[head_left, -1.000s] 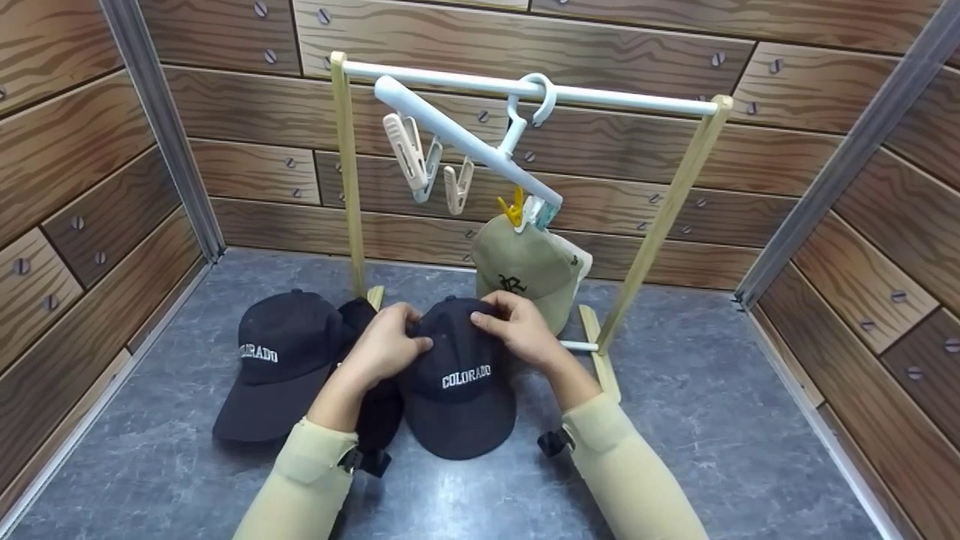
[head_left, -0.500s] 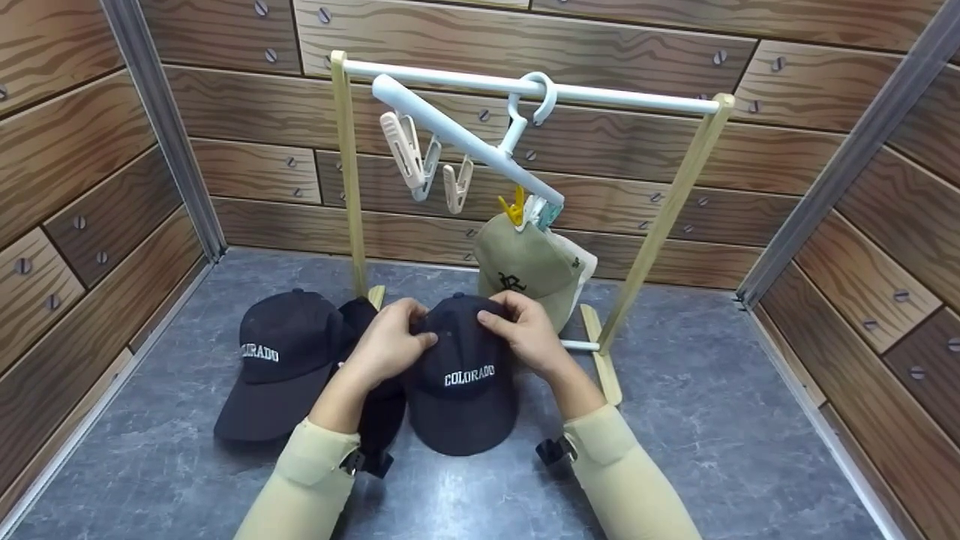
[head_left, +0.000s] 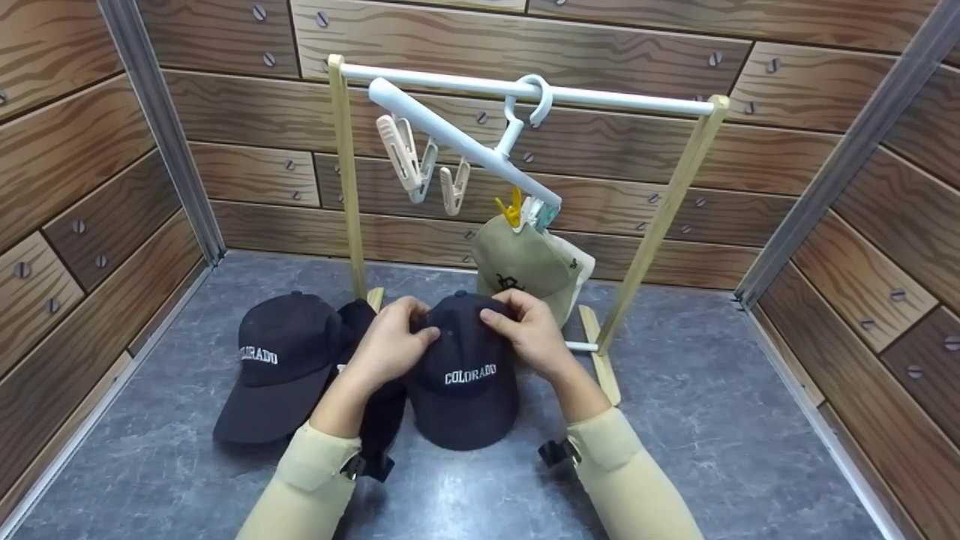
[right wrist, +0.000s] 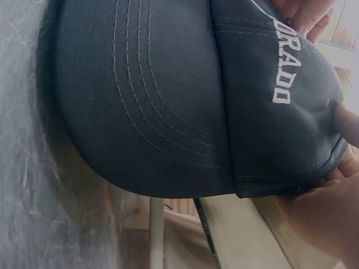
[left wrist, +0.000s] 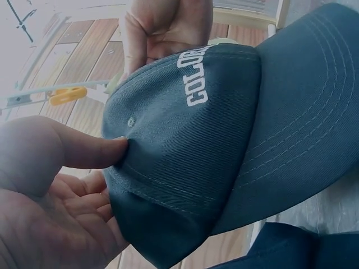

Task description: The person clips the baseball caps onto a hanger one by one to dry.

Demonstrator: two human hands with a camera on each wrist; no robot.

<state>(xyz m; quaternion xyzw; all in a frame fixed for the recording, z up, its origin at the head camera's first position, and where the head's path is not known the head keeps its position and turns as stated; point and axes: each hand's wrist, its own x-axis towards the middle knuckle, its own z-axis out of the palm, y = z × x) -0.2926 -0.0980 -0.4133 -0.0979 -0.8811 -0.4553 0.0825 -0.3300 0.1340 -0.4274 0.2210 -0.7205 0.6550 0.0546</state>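
A black baseball cap (head_left: pixel 465 405) with white COLORADO lettering is held between both hands, brim toward the person. My left hand (head_left: pixel 394 345) pinches the crown's left side; the left wrist view shows the thumb on the outside near an eyelet (left wrist: pixel 131 121). On the crown's right side my right hand (head_left: pixel 531 334) pinches the fabric, thumb in front. A second black COLORADO cap (head_left: pixel 285 337) lies on the table at the left. Between the two, another black cap (head_left: pixel 384 420) is partly hidden by the left forearm.
Behind the hands stands a wooden rack with a white bar (head_left: pixel 615 97). A tilted white hanger (head_left: pixel 450 135) hangs there, with beige clothespins (head_left: pixel 397 154) on its raised left arm. From its lower right end a khaki cap (head_left: pixel 525 259) hangs by a yellow clip (head_left: pixel 512 208) and others.
The held cap has shifted slightly to the right and away from the person, its brim edge a little higher in the head view. Both hands keep their grip.
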